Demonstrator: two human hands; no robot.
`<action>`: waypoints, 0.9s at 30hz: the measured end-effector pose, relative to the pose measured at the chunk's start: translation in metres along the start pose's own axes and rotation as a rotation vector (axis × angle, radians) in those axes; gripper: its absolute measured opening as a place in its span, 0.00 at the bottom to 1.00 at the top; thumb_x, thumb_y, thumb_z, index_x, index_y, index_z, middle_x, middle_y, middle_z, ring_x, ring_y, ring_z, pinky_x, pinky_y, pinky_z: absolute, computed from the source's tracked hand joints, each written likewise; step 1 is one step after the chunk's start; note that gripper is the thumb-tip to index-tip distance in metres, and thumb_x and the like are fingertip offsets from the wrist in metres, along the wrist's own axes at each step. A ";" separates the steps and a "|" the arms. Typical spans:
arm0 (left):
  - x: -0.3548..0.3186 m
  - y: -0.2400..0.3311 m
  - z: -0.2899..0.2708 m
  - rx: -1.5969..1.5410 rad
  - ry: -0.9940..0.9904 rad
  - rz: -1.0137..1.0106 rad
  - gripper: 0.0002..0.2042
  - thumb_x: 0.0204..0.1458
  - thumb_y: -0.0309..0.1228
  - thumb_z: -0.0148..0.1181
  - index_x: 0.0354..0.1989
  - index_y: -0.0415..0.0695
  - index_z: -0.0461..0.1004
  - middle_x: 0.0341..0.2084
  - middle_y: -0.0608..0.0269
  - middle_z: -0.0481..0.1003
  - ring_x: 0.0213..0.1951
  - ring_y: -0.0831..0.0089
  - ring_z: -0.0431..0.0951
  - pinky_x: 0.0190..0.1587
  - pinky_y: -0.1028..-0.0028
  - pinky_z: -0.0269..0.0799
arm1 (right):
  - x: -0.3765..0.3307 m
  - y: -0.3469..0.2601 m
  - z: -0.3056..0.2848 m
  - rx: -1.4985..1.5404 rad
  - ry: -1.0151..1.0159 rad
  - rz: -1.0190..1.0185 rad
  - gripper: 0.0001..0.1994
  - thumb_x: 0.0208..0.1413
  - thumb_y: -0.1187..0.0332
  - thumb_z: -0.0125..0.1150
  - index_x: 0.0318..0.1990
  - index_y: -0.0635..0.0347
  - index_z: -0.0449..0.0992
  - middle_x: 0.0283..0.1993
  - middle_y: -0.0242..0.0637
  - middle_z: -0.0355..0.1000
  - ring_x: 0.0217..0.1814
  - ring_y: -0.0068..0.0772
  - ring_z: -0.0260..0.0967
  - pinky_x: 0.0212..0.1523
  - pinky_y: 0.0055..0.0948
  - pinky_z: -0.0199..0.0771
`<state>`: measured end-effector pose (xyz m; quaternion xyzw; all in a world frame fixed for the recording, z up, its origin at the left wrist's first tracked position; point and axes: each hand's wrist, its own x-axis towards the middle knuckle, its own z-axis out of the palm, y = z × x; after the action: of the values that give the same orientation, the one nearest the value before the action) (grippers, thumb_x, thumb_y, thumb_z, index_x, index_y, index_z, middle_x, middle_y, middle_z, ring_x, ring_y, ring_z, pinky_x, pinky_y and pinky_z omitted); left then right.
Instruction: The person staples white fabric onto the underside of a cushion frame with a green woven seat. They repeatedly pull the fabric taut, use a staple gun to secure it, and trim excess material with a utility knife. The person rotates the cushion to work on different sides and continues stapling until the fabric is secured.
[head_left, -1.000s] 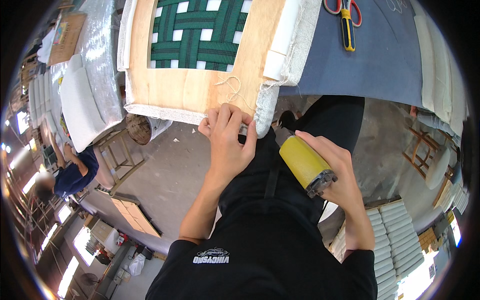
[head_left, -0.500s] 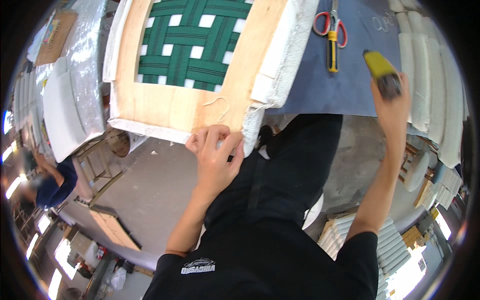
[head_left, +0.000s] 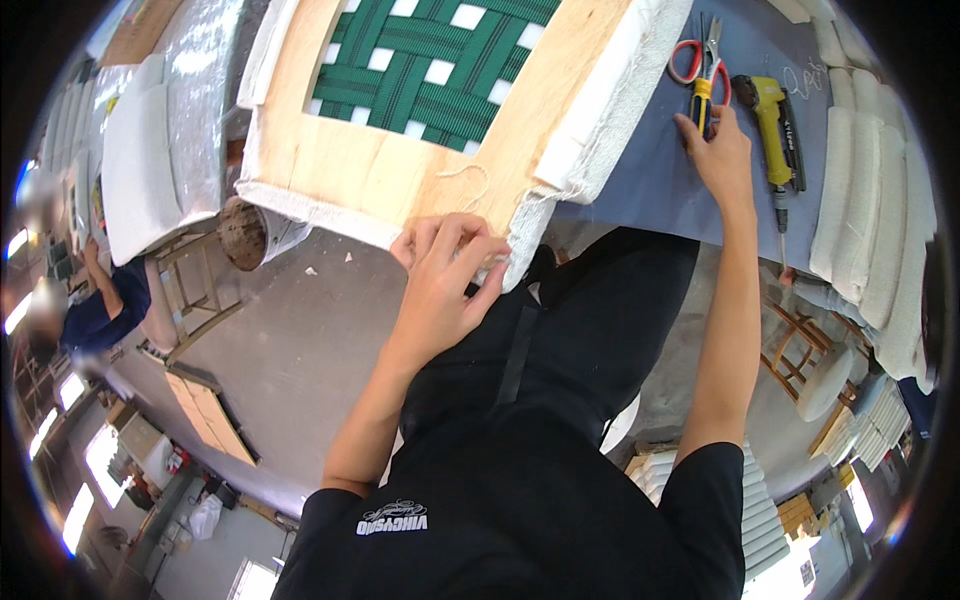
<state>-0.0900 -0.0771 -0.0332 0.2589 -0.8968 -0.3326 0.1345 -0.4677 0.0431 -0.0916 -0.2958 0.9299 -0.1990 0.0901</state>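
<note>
yellow staple gun (head_left: 771, 112) now lies on the blue counter (head_left: 650, 180), right hand (head_left: 722, 152) spread toward scissors (head_left: 700, 62); left hand (head_left: 447, 272) pinches white fabric (head_left: 520, 235) at wooden seat frame (head_left: 400, 175) edge, best kept taut.

Left hand (head_left: 445, 275): palm down, fingers bent and bunched together, tips pressed forward, thumb tucked alongside. Left forearm runs up from the lower edge, elbow bent, wrist straight. Right hand (head_left: 722, 150): extended far forward and to the right, fingers loosely open and reaching, nothing gripped. Right arm nearly straight, bare below a short black sleeve. Hands well apart.
</note>
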 end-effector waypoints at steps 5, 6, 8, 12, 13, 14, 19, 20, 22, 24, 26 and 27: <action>-0.009 -0.011 0.003 -0.067 0.041 -0.015 0.08 0.53 0.29 0.72 0.41 0.50 0.81 0.45 0.68 0.75 0.51 0.66 0.71 0.60 0.62 0.50 | -0.073 0.017 -0.014 1.096 0.023 0.136 0.21 0.74 0.54 0.59 0.56 0.66 0.76 0.36 0.33 0.73 0.28 0.22 0.67 0.29 0.24 0.64; -0.012 -0.013 0.005 -0.077 0.061 -0.023 0.08 0.53 0.29 0.72 0.40 0.50 0.81 0.45 0.68 0.75 0.51 0.66 0.70 0.60 0.63 0.50 | -0.107 0.011 -0.017 1.256 -0.019 0.147 0.23 0.74 0.51 0.58 0.58 0.66 0.74 0.36 0.33 0.71 0.27 0.22 0.65 0.27 0.23 0.62; -0.010 -0.014 0.011 -0.062 0.107 -0.003 0.08 0.52 0.29 0.72 0.39 0.50 0.81 0.44 0.69 0.75 0.51 0.67 0.70 0.59 0.63 0.50 | -0.182 0.015 -0.018 1.339 -0.038 0.139 0.32 0.70 0.43 0.58 0.62 0.66 0.69 0.33 0.32 0.68 0.23 0.21 0.59 0.24 0.21 0.59; -0.008 -0.014 0.016 -0.090 0.136 0.000 0.07 0.52 0.29 0.72 0.37 0.51 0.81 0.43 0.71 0.75 0.50 0.69 0.70 0.58 0.63 0.49 | -0.281 0.028 -0.023 0.463 -0.128 -0.179 0.20 0.63 0.54 0.71 0.48 0.65 0.81 0.40 0.41 0.81 0.35 0.36 0.80 0.41 0.33 0.78; -0.007 -0.014 0.017 -0.100 0.137 0.004 0.06 0.52 0.29 0.72 0.36 0.51 0.80 0.42 0.73 0.75 0.50 0.70 0.70 0.59 0.63 0.49 | -0.291 0.021 -0.026 0.461 -0.179 -0.153 0.19 0.62 0.57 0.72 0.49 0.65 0.81 0.40 0.43 0.81 0.36 0.39 0.80 0.41 0.33 0.78; -0.007 -0.015 0.018 -0.092 0.149 0.004 0.06 0.52 0.29 0.72 0.36 0.52 0.80 0.42 0.73 0.75 0.50 0.70 0.70 0.59 0.63 0.49 | -0.297 0.018 -0.027 0.460 -0.230 -0.128 0.17 0.62 0.60 0.73 0.49 0.65 0.81 0.39 0.45 0.80 0.36 0.41 0.81 0.41 0.34 0.79; -0.007 -0.015 0.022 -0.056 0.189 0.012 0.06 0.52 0.29 0.71 0.35 0.52 0.80 0.41 0.74 0.75 0.49 0.70 0.71 0.58 0.63 0.50 | -0.290 0.008 -0.032 0.354 -0.197 -0.212 0.15 0.63 0.63 0.74 0.48 0.64 0.82 0.40 0.46 0.81 0.37 0.47 0.81 0.41 0.35 0.80; -0.007 -0.015 0.023 -0.060 0.206 0.022 0.06 0.51 0.29 0.71 0.35 0.52 0.80 0.40 0.75 0.75 0.48 0.70 0.71 0.58 0.62 0.50 | -0.285 0.005 -0.033 0.335 -0.195 -0.227 0.15 0.63 0.62 0.74 0.48 0.64 0.82 0.40 0.47 0.82 0.37 0.48 0.81 0.41 0.35 0.80; -0.006 -0.015 0.025 -0.068 0.240 0.039 0.06 0.51 0.28 0.70 0.35 0.53 0.79 0.38 0.76 0.74 0.47 0.70 0.71 0.57 0.60 0.51 | -0.278 0.000 -0.037 0.343 -0.221 -0.230 0.14 0.64 0.62 0.73 0.48 0.64 0.82 0.39 0.47 0.82 0.36 0.47 0.81 0.40 0.35 0.80; -0.006 -0.015 0.026 -0.073 0.232 0.039 0.06 0.51 0.28 0.70 0.35 0.53 0.79 0.38 0.76 0.74 0.47 0.70 0.71 0.57 0.60 0.51 | -0.270 -0.002 -0.040 0.359 -0.244 -0.254 0.14 0.65 0.62 0.72 0.48 0.64 0.83 0.38 0.47 0.81 0.34 0.46 0.80 0.39 0.35 0.79; -0.006 -0.015 0.026 -0.078 0.229 0.036 0.06 0.51 0.28 0.70 0.34 0.53 0.79 0.38 0.76 0.74 0.46 0.70 0.71 0.57 0.60 0.52 | -0.265 -0.006 -0.046 0.366 -0.320 -0.214 0.14 0.66 0.62 0.71 0.47 0.64 0.83 0.35 0.46 0.81 0.31 0.43 0.79 0.36 0.33 0.76; -0.007 -0.015 0.025 -0.081 0.232 0.035 0.06 0.51 0.28 0.70 0.34 0.52 0.79 0.38 0.76 0.74 0.46 0.70 0.71 0.57 0.60 0.52 | -0.263 -0.007 -0.047 0.369 -0.358 -0.194 0.14 0.66 0.61 0.71 0.47 0.65 0.83 0.33 0.45 0.80 0.30 0.41 0.79 0.35 0.32 0.75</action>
<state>-0.0891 -0.0701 -0.0627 0.2744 -0.8655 -0.3338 0.2534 -0.2653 0.2072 -0.0331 -0.3926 0.8145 -0.3174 0.2859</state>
